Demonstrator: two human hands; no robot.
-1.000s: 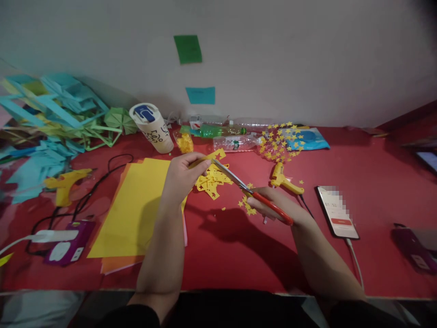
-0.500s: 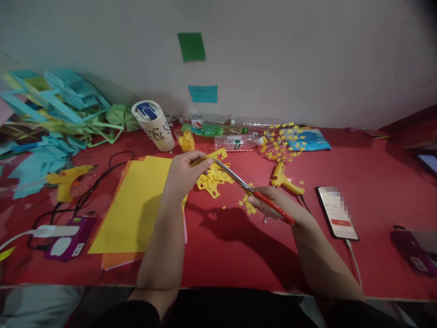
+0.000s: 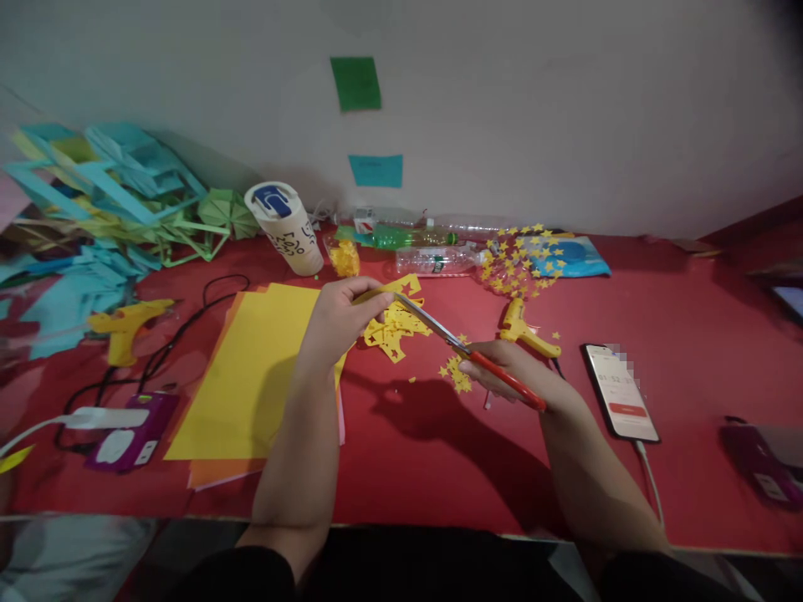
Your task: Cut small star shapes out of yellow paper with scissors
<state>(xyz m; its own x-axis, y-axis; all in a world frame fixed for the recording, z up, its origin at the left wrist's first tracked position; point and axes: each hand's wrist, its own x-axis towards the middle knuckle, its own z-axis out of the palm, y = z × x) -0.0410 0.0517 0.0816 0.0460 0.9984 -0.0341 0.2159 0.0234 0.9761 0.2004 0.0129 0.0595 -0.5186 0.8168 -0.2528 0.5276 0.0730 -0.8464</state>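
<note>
My left hand is closed, pinching a small piece of yellow paper between thumb and fingers; most of the piece is hidden. Red-handled scissors are gripped in my right hand, their blade tips touching the paper beside my left thumb. The blades look nearly together. Beneath the hands lies a heap of yellow paper scraps with star-shaped holes. Small yellow paper stars are piled near my right fingers.
Yellow sheets lie under my left forearm. Glue guns, a phone and a purple power strip surround the hands. Behind stand a white cup, plastic bottles and a star-covered clear object.
The view has shifted slightly. Both hands keep their grips, and the scissors stay at the yellow paper with almost no visible movement.
</note>
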